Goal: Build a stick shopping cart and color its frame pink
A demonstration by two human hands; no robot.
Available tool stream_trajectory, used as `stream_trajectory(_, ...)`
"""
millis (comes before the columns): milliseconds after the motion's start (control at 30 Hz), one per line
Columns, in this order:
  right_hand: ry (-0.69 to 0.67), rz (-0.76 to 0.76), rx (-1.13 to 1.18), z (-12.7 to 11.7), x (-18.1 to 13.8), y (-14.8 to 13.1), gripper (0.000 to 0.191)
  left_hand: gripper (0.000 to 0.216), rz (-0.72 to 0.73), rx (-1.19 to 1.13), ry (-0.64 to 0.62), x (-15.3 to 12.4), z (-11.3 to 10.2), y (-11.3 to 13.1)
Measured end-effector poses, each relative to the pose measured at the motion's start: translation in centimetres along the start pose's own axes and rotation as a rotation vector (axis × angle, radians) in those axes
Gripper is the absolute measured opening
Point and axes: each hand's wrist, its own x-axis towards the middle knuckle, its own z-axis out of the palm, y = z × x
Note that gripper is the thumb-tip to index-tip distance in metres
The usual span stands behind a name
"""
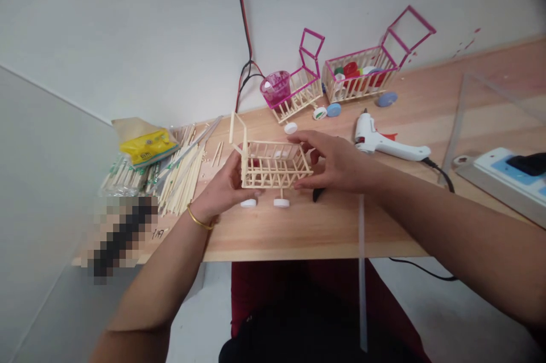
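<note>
A small model cart [277,166] made of plain wooden sticks stands near the middle of the table, with white cap-like wheels [281,202] below its basket. Its raised stick handle [239,130] points to the back left. My left hand [228,184] grips the cart at the handle end, thumb along the lower edge. At the opposite end, my right hand [330,164] curves its thumb and fingers around the basket's corner. Fingers of both hands are partly hidden behind the cart. A small black piece [317,194] lies just under my right hand.
Behind stand two pink-trimmed stick carts, a smaller one [305,87] beside a pink-stained cup [275,89] and a larger one [362,75] holding caps. A white glue gun [375,138] and power strip [507,175] are right. Loose sticks [183,175] and a yellow packet [147,145] lie left.
</note>
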Motion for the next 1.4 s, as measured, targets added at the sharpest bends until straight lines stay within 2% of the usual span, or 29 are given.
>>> stream_trajectory(133, -0.001, -0.024, -0.017, 0.0, 0.0, 0.0, 0.079, 0.112, 0.059, -0.047, -0.014, -0.4, -0.3, 0.2)
stream_trajectory(233, -0.012, -0.086, -0.037, 0.1, -0.2, -0.3, 0.078, 0.102, 0.071, -0.089, -0.003, -0.5, -0.4, 0.3)
stream_trajectory(333, -0.011, -0.125, -0.060, 0.3, -0.5, -1.1, 0.073, 0.093, 0.044, -0.036, -0.010, -0.6, -0.9, 0.5)
stream_trajectory(567, -0.014, -0.153, -0.101, 0.9, -1.4, -2.8, 0.070, 0.089, 0.018, 0.101, -0.001, -1.6, -2.2, 1.0)
stream_trajectory(733, 0.014, -0.159, -0.158, 1.3, -1.8, -3.0, 0.070, 0.089, 0.013, 0.096, -0.108, -1.8, -2.8, 0.9)
stream_trajectory(933, 0.040, -0.240, -0.277, 1.5, -2.1, -3.5, 0.065, 0.090, 0.004, 0.101, -0.103, -2.0, -2.7, 1.3)
stream_trajectory(1067, 0.056, -0.259, -0.312, 1.5, -2.2, -3.8, 0.063, 0.083, -0.022, 0.065, -0.148, -2.2, -2.6, 1.6)
stream_trajectory(1400, 0.080, -0.296, -0.377, 1.6, -2.5, -3.9, 0.061, 0.087, -0.056, 0.086, -0.188, -2.4, -2.8, 1.6)
